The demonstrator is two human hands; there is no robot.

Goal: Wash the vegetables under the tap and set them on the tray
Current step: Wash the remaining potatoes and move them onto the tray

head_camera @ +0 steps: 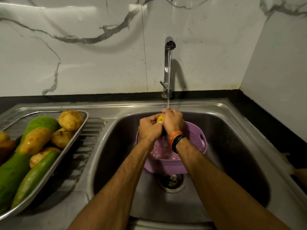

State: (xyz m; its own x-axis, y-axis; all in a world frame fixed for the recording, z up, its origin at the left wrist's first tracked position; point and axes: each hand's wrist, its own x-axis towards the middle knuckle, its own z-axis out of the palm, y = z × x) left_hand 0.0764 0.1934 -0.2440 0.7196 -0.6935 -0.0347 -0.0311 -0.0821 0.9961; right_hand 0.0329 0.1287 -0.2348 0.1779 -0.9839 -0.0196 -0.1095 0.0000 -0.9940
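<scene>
My left hand (149,129) and my right hand (172,121) both grip a small yellow potato (160,119) over the sink basin, right under the stream of water from the steel tap (169,45). Most of the potato is hidden between my fingers. A purple plastic colander (196,138) sits in the basin below my hands. On the drainboard at the left lies a steel tray (83,121) holding several potatoes (70,120) and long green vegetables (41,123).
The steel sink (232,146) has an open drain (171,181) near its front. A black counter edge runs along the back and right side. White marble-patterned wall tiles stand behind the tap.
</scene>
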